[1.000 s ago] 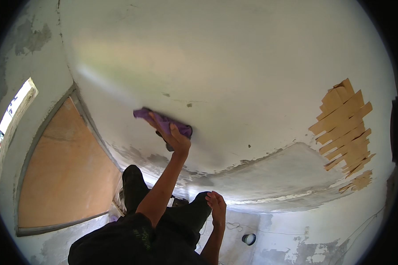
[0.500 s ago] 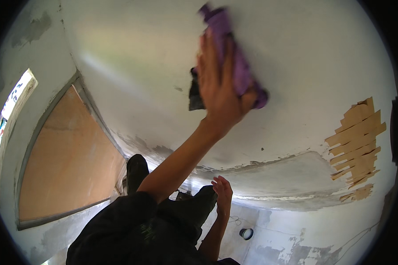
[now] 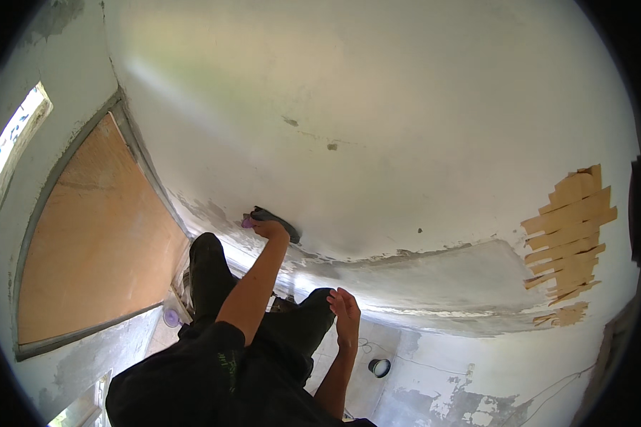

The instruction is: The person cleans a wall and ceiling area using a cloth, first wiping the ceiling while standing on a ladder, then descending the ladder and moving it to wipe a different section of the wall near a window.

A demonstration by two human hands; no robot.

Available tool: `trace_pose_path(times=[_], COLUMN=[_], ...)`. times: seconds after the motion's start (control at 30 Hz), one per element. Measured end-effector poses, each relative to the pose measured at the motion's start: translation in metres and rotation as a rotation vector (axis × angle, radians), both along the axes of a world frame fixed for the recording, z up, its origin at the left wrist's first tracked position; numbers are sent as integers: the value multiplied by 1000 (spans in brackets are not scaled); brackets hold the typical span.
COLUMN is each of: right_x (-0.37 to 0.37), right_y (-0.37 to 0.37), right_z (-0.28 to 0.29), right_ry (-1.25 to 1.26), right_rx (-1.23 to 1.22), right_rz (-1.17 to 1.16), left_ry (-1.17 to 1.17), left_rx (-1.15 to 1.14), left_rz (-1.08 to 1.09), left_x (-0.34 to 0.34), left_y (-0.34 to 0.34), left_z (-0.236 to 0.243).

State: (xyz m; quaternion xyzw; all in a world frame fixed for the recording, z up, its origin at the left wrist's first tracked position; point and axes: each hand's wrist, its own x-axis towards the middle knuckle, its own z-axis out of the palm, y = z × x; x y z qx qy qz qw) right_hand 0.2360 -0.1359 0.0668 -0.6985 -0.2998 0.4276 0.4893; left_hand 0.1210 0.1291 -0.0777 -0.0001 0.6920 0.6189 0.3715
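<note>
My left hand (image 3: pixel 267 229) grips a dark grey and purple cloth (image 3: pixel 278 220) against the pale plastered wall (image 3: pixel 377 107), low on it above a patchy grey strip. My left forearm rises from my dark shirt between the lower edge and the cloth. To the right, my right hand (image 3: pixel 345 309) rests by my knee (image 3: pixel 319 302), fingers loosely apart and holding nothing. My other dark-clad leg (image 3: pixel 208 263) is below and left of the cloth.
An orange-tan panel (image 3: pixel 103 242) in a grey frame and a narrow bright opening (image 3: pixel 11 135) are on the left. Tan tape strips (image 3: pixel 570 235) cover part of the wall at right. Below are a dark bucket (image 3: pixel 379 368), thin cables and a small purple item (image 3: pixel 170 317).
My left hand swept up and right with the cloth at half a second ago, and is now back down-left, lower on the wall. My right hand stays by my knee.
</note>
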Motion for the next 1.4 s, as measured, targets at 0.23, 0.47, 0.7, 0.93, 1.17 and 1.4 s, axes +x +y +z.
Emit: trace_pose_path(times=[0.23,0.47,0.7,0.93,1.17,1.4], right_x=[5,-3,-6,-11,-8,-1], right_y=[-21,-17,22,45,24,6], right_z=[-1,-3,34,38,13,-4], right_ry=[35,105,-38,-70,-65,-79], right_rx=[-33,-40,90,71,38,-26], right_rz=[-84,-72,18,36,61,70], left_ry=[-880,-1102,345,922,617,-634], left_rx=[130,275,965,979,847,166], left_rz=[42,53,-79,-153,12,273], left_x=[-42,-27,-4,-36,-52,-72], left_y=[17,-16,-31,-3,7,40], left_z=[-56,56,235,303,166,-24])
